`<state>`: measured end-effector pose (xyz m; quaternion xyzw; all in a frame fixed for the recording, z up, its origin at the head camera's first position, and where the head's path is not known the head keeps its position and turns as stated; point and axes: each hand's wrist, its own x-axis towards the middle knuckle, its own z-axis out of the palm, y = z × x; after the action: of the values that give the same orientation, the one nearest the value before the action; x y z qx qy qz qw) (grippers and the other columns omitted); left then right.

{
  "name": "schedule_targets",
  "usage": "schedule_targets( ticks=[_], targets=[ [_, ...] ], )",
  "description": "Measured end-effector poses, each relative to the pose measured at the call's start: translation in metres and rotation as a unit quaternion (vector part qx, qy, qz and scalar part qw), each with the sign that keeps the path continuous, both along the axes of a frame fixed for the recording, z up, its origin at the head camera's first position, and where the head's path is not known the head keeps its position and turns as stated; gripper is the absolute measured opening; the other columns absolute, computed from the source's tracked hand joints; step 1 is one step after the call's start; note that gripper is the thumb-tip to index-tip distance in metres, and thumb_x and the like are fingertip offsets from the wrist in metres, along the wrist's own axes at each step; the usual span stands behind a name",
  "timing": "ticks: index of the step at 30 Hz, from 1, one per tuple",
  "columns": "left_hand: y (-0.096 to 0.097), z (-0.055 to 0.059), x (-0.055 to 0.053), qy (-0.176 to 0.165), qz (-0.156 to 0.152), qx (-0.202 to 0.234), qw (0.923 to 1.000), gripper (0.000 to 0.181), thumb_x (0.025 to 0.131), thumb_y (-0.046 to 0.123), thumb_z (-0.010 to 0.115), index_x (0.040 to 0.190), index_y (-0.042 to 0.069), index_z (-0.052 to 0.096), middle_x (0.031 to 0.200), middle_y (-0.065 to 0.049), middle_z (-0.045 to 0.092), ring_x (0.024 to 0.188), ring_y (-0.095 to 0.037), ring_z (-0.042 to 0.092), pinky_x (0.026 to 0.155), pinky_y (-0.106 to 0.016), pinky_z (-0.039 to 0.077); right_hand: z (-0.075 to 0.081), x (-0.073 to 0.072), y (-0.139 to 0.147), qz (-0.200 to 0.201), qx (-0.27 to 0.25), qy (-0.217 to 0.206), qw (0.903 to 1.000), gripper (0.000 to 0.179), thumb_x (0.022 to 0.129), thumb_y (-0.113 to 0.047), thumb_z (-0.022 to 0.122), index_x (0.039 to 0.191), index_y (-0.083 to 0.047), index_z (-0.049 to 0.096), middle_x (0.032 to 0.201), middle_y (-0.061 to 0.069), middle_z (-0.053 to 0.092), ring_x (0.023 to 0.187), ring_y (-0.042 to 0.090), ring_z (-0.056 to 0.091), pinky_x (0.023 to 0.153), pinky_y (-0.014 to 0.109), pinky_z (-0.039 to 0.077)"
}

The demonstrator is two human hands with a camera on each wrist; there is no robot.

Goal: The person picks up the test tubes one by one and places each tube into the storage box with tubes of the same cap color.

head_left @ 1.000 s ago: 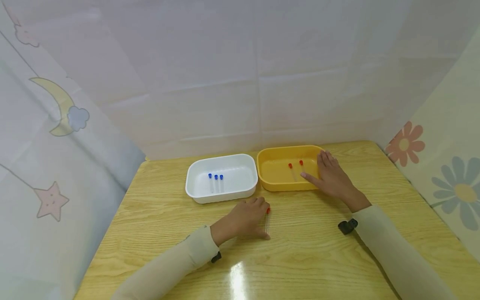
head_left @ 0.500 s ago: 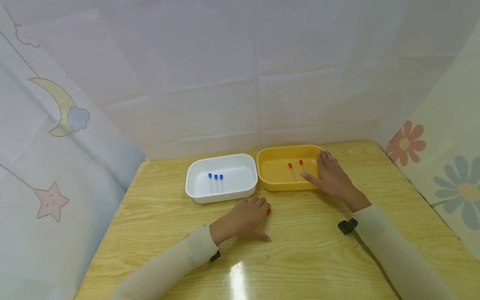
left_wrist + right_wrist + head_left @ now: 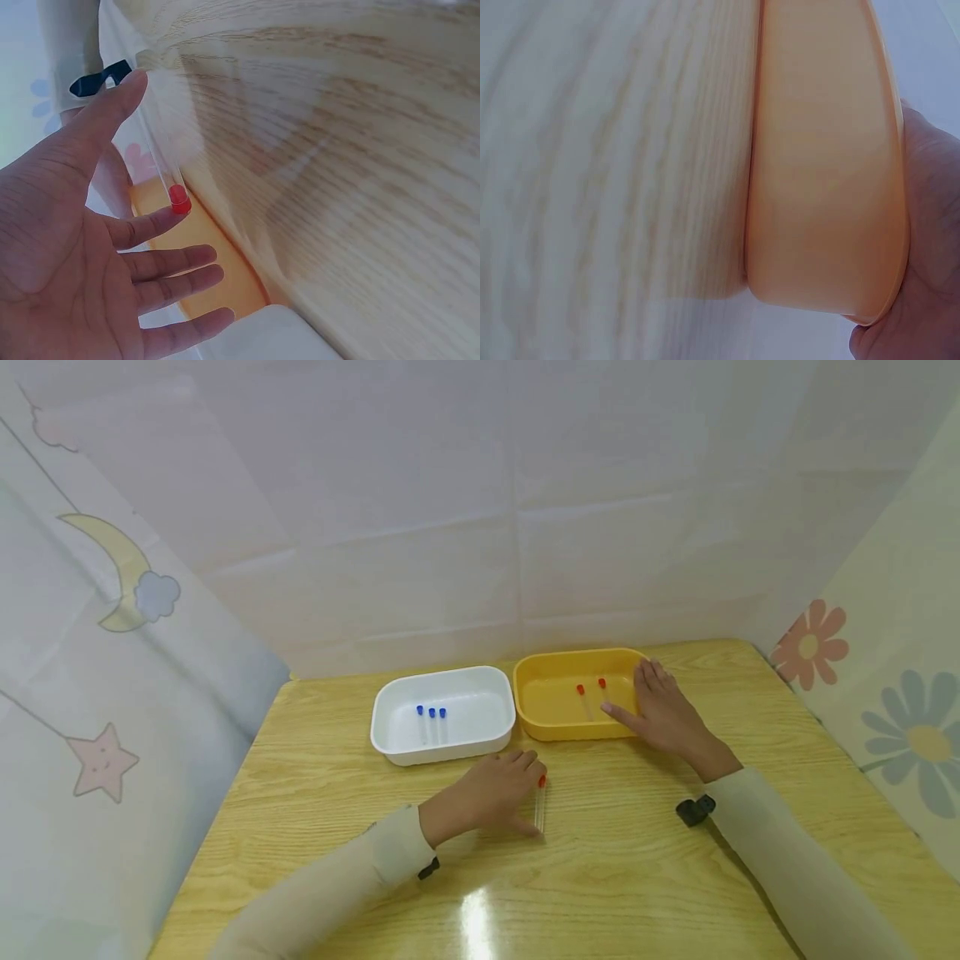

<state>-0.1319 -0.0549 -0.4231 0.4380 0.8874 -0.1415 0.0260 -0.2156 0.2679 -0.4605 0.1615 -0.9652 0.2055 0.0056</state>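
My left hand (image 3: 491, 793) pinches a clear test tube (image 3: 540, 810) lengthwise, thumb at its plain end and index finger at its red cap (image 3: 179, 199). The tube is held close over the wooden table, the other fingers spread straight in the left wrist view. My right hand (image 3: 667, 714) rests on the right end of the yellow tray (image 3: 555, 734), fingers straight along the rim and thumb stretched over the inside. Two red-capped test tubes (image 3: 585, 703) lie in that tray, one partly behind the thumb. The right wrist view shows the tray's side (image 3: 825, 165) with the hand against its rim.
Beside the yellow tray, to its left, stands a white tray (image 3: 480, 748) with three blue-capped tubes (image 3: 432, 727) in it. Both trays sit near the back of the wooden table (image 3: 600, 877), before a hanging sheet (image 3: 405, 527). Printed sheets hang at both sides.
My left hand and the test tube it pinches have shifted slightly to the right. The right hand and both trays have stayed in place.
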Motion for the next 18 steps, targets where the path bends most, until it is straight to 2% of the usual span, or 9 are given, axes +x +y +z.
schedule_targets(
  ticks=[5, 12, 18],
  targets=[
    [0.0, 0.004, 0.0, 0.011, -0.006, -0.005, 0.9999, 0.09, 0.075, 0.084, 0.063, 0.133, 0.017, 0.054, 0.118, 0.003, 0.054, 0.103, -0.014, 0.055, 0.079, -0.03, 0.051, 0.0, 0.0, -0.001, 0.0, -0.001, 0.0, 1.0, 0.103, 0.102, -0.064, 0.04, 0.154, 0.016, 0.003, 0.163, 0.033, -0.007, 0.151, 0.047, -0.01, 0.12, 0.062, -0.002],
    [0.0, 0.008, 0.001, 0.007, -0.013, -0.008, 0.9999, 0.094, 0.075, 0.083, 0.065, 0.139, 0.016, 0.051, 0.135, -0.001, 0.053, 0.118, -0.016, 0.054, 0.092, -0.033, 0.051, 0.001, -0.001, -0.002, 0.002, -0.002, 0.004, 1.0, 0.103, 0.103, -0.064, 0.041, 0.154, 0.017, 0.003, 0.163, 0.033, -0.006, 0.151, 0.048, -0.009, 0.119, 0.063, -0.002],
    [0.0, 0.013, 0.001, 0.008, -0.047, 0.005, 0.9988, 0.093, 0.075, 0.082, 0.066, 0.137, 0.014, 0.053, 0.128, 0.001, 0.053, 0.115, -0.015, 0.054, 0.096, -0.031, 0.05, 0.0, 0.0, -0.001, -0.001, 0.0, -0.002, 1.0, 0.103, 0.103, -0.064, 0.04, 0.154, 0.016, 0.003, 0.163, 0.032, -0.008, 0.151, 0.047, -0.011, 0.12, 0.062, -0.003]
  ],
)
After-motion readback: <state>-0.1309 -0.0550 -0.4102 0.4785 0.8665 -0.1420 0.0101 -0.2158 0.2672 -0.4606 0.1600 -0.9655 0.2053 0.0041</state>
